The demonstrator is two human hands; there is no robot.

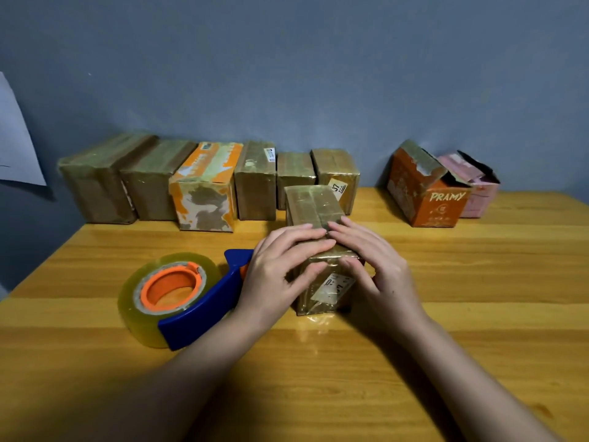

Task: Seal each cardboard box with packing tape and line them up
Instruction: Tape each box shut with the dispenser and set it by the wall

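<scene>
Two hands on one taped box (318, 250) (long axis running away toward the wall), left hand (280, 269) and right hand (376, 269) pressing its top, fingers nearly straight, gripping nothing, tape dispenser (178, 298) just left.

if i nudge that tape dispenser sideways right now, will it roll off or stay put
Likely stays put: the tape dispenser lies on its side, the roll's flat face on the wooden table, so nothing round can roll. It would probably slide, since the tabletop looks glossy. The thick roll suggests some weight, so a light nudge may barely shift it.
</scene>
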